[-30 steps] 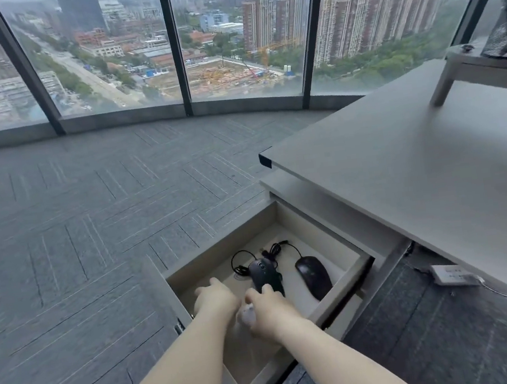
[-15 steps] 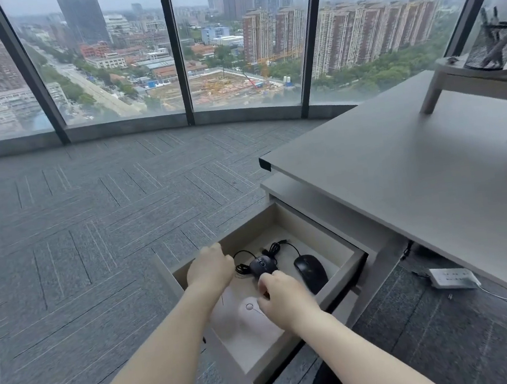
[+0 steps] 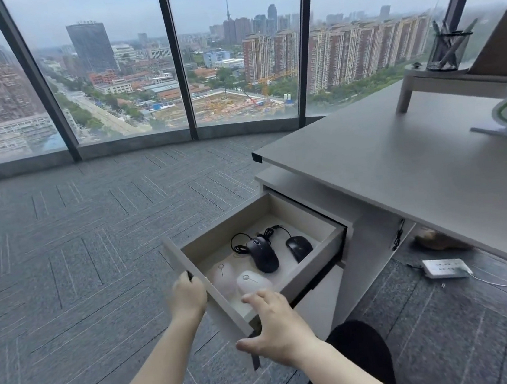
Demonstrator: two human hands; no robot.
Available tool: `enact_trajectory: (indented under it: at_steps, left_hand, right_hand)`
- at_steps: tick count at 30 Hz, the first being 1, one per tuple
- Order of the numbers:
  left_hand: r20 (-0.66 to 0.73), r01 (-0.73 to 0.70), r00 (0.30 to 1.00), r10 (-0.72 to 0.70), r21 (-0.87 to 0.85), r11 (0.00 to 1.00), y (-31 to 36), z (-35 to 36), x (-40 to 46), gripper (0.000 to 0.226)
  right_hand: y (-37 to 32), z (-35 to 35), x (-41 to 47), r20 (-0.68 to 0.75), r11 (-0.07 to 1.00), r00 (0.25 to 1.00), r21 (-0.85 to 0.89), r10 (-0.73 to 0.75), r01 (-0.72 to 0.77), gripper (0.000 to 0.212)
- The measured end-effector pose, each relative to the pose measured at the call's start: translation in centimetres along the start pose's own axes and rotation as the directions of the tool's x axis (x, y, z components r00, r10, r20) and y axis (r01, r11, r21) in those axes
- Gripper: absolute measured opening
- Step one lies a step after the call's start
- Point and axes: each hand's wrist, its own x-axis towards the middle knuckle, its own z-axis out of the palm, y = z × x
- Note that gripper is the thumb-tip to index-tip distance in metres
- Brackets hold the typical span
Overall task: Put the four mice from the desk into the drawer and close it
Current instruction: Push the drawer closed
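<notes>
Fingers of left hand (image 3: 187, 297) curled over drawer (image 3: 313, 259) front edge, gripping it; right hand (image 3: 277, 325) spread open, holding nothing, fingertips above near rim. Inside open drawer: two glossy black corded mice (image 3: 264, 253) (image 3: 299, 247) at back, two smooth, rounded pale mice (image 3: 224, 278) (image 3: 251, 282) in front. Matte grey desk (image 3: 401, 168), bare where visible. Since half a second ago, both hands withdrawn from drawer interior; second pale mouse now uncovered.
</notes>
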Motion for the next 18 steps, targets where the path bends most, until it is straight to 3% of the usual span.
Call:
enact_trajectory:
  at_steps: [9,18]
  left_hand:
    - [0.132,0.027,0.991,-0.004,-0.175,0.984,2.0,2.8,0.3,0.017]
    - [0.242,-0.033,0.967,0.083,-0.204,0.978,7.3,8.4,2.1,0.028]
  right_hand:
    - [2.6,-0.4,0.1,-0.182,0.990,0.975,0.088,0.126,-0.112,0.071]
    - [7.4,-4.8,2.1,-0.262,0.948,0.918,0.198,0.298,-0.251,0.078]
